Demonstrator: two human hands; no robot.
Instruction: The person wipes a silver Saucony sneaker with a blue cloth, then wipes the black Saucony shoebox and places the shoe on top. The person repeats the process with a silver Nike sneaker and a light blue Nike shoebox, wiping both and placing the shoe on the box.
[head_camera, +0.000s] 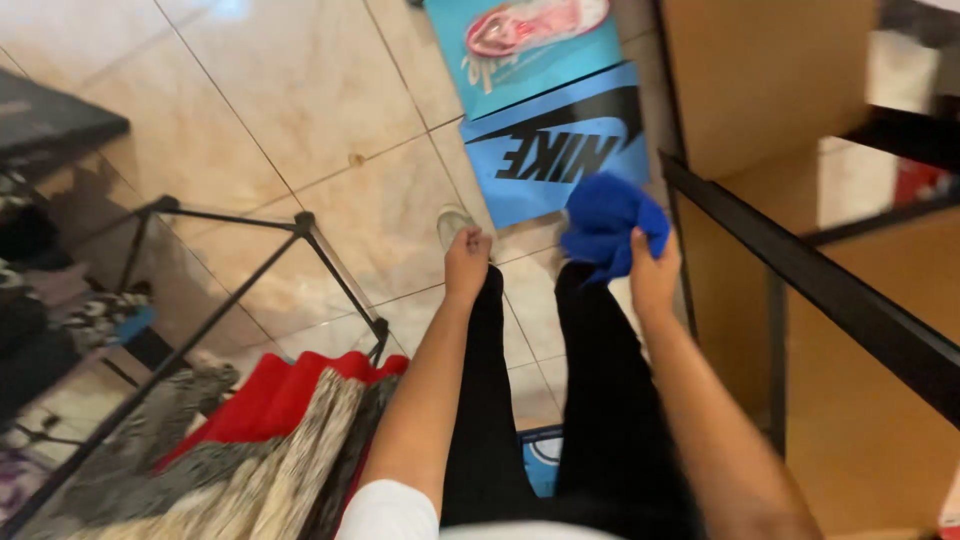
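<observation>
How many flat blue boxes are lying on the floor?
2. A light blue box lies at the top, and a darker blue box lies just below it, above the right hand. Others may be hidden.

Both arms hang down; left hand (467, 262) seemingly fisted, right hand (652, 275) gripping.

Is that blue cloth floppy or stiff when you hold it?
Probably floppy: the blue cloth bunches and droops in folds over the right hand. It looks light, since one hand lifts it easily. Likely not slippery, as it looks soft and fuzzy.

Crumpled bright blue cloth (608, 224), bunched, held above tiled floor
</observation>
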